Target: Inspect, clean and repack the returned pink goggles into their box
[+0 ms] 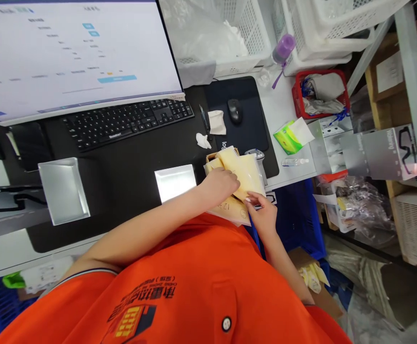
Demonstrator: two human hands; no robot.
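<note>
My left hand point(220, 187) is closed, its fingers curled over a pale yellow packet point(234, 165) near the front edge of the desk. My right hand point(263, 210) pinches the packet's lower right corner, thumb and forefinger together. Another yellow packet point(252, 174) in clear wrapping lies against it on the right. Under both hands is a yellowish piece with handwritten marks point(228, 209), close to my orange shirt. A bit of brown cardboard point(211, 156) shows behind the packets. Part of a grey-white handheld device point(259, 160) sticks out beside them. What lies beneath my left palm is hidden.
A monitor point(79, 52) and black keyboard point(129, 122) stand at the left back. Nearby are a mouse point(235, 111), open silver boxes point(65, 191), a green tissue pack point(289, 138) and a red basket point(296, 98). Blue crates point(307, 220) sit below the desk.
</note>
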